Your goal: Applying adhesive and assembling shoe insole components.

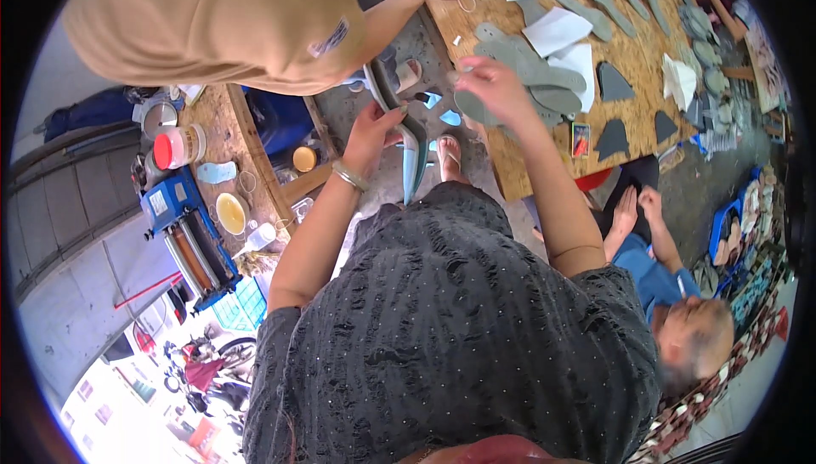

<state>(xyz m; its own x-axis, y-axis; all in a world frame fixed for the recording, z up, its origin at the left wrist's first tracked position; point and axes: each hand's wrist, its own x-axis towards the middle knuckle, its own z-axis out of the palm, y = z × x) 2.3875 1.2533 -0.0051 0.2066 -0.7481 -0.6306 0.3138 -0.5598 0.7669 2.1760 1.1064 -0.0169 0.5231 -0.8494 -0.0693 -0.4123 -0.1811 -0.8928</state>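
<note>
Long shoe insoles [413, 162], dark grey-green with light blue faces, hang in front of my waist. My left hand [371, 137] is closed around their upper part, the thumb lying across them. To the right, my right hand [495, 88] is raised beside the wooden table's edge, fingers loosely bent and apart. Nothing shows between them. Close to that hand lies a pile of grey insoles [544, 82] on the table, partly hidden by my hand and forearm.
On the wooden table [510, 162] lie white paper sheets [557, 31], dark cut pieces [614, 82] and a small box [580, 139]. A person in tan [229, 22] stands ahead; another in blue [642, 268] sits right. A blue roller machine [191, 239] and yellow bowl [231, 212] are left.
</note>
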